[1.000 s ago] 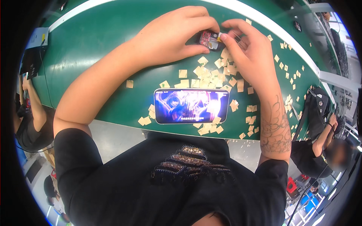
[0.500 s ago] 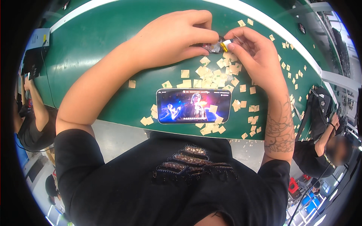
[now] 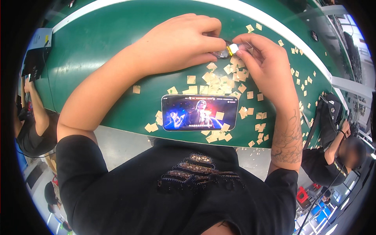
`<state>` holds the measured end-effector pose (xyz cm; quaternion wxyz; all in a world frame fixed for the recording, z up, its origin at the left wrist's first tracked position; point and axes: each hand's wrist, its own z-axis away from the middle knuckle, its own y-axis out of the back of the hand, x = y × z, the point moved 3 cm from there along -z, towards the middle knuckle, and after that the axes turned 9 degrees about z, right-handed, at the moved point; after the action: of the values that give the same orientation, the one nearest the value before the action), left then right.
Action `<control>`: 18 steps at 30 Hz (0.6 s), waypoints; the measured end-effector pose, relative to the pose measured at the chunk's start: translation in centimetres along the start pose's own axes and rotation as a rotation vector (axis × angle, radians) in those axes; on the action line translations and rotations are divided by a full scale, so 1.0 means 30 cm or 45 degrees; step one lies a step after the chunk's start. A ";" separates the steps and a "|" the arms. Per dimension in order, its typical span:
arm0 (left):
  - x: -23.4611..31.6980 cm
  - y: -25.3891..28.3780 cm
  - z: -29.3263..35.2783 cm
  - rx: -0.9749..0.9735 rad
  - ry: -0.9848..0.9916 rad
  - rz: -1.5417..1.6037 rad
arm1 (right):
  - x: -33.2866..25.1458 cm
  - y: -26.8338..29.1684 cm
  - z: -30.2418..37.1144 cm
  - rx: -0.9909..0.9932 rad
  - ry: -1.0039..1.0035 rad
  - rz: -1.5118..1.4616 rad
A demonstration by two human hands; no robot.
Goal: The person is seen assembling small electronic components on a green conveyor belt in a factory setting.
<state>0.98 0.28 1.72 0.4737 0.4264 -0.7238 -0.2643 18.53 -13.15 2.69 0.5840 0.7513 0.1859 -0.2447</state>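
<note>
Over the far part of the green table, my left hand (image 3: 184, 43) is closed on a small dark device (image 3: 222, 54) with a shiny grey part, mostly hidden by the fingers. Against its right end lies a small white piece with a yellow edge (image 3: 234, 49). My right hand (image 3: 264, 58) pinches at this white piece with thumb and forefinger; something thin and clear shows between its fingers, too small to make out. Below the hands, many small cream paper squares (image 3: 213, 80) are scattered and heaped. A lit phone (image 3: 199, 112) lies flat near the table's front edge.
The green table (image 3: 94, 51) has a pale raised rim (image 3: 250, 17) along its far side. More squares spread to the right, near a black bag (image 3: 331, 111). One person (image 3: 35, 133) sits at the left, another (image 3: 327, 164) at the right. A grey box (image 3: 39, 39) stands far left.
The white piece now faces up more fully, with less yellow showing. Both hands stay close together at the device and have shifted only slightly. The phone's picture has changed.
</note>
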 end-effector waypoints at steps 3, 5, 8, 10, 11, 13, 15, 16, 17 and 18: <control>0.007 0.000 -0.002 -0.053 -0.008 -0.071 | -0.061 0.001 0.009 0.036 0.041 0.143; 0.001 -0.006 0.006 -0.024 0.002 -0.055 | -0.077 -0.014 0.004 0.034 0.045 0.159; 0.008 -0.004 0.003 0.005 -0.001 -0.012 | -0.070 -0.037 0.006 0.035 0.014 0.119; 0.000 -0.005 0.003 -0.001 0.031 0.043 | -0.067 -0.039 0.006 0.038 0.007 0.088; -0.005 -0.007 0.005 -0.011 0.066 0.098 | -0.065 -0.042 0.006 0.041 -0.001 0.052; -0.002 -0.001 -0.007 -0.012 0.122 0.150 | -0.055 -0.050 0.014 0.071 0.004 0.029; -0.004 0.002 -0.009 -0.009 0.181 0.205 | -0.056 -0.049 0.016 0.094 0.009 0.007; -0.005 0.002 -0.007 -0.009 0.179 0.189 | -0.053 -0.051 0.017 0.045 -0.107 -0.049; -0.006 0.003 -0.004 -0.010 0.177 0.173 | -0.047 -0.054 0.018 -0.003 -0.224 -0.106; -0.005 0.003 -0.004 -0.006 0.176 0.174 | -0.040 -0.058 0.019 -0.005 -0.223 -0.103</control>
<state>1.08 0.45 1.77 0.5407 0.3921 -0.7160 -0.2031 16.48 -13.26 1.92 0.5891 0.7179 0.1647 -0.3324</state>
